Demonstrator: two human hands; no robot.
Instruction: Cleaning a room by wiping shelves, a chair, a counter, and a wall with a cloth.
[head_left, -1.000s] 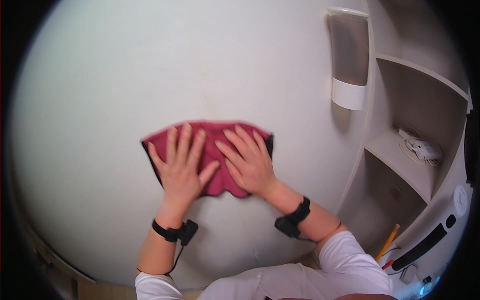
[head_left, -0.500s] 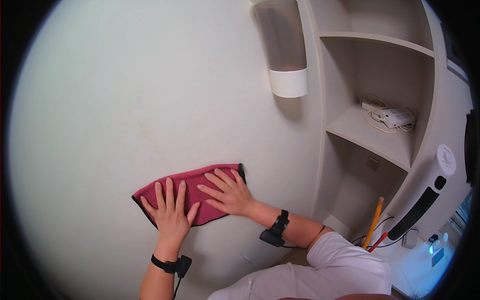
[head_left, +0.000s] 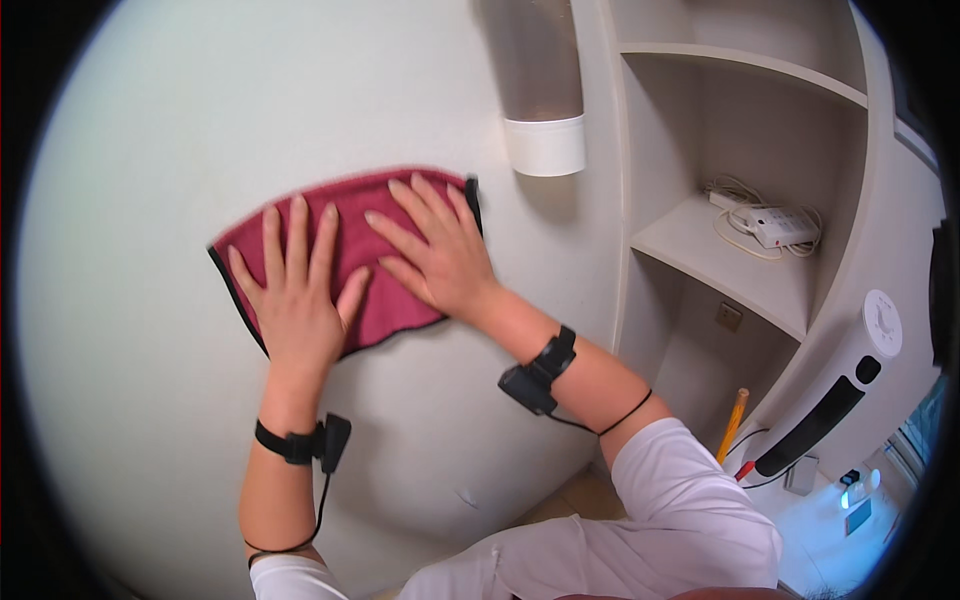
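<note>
A dark pink cloth (head_left: 345,235) with black edging lies spread against the white wall (head_left: 150,430). My left hand (head_left: 298,290) presses flat on its left half, the fingers stretched out and spread. On the right half rests my right hand (head_left: 445,255), also flat with its fingers apart, pointing up and left. Both palms pin the cloth to the wall, and neither hand grasps it. Black straps with small boxes and cables sit around both forearms.
A cup dispenser (head_left: 545,100) with a white lower end hangs on the wall, up and right of the cloth. Shelves (head_left: 730,235) stand at the right, holding a white power strip (head_left: 780,227) with coiled cable. A tall white appliance (head_left: 830,400) and an orange stick (head_left: 733,425) are lower right.
Both hands have slid up the wall and slightly left, carrying the cloth along under them. The view has shifted a little too. The hands stay flat.
</note>
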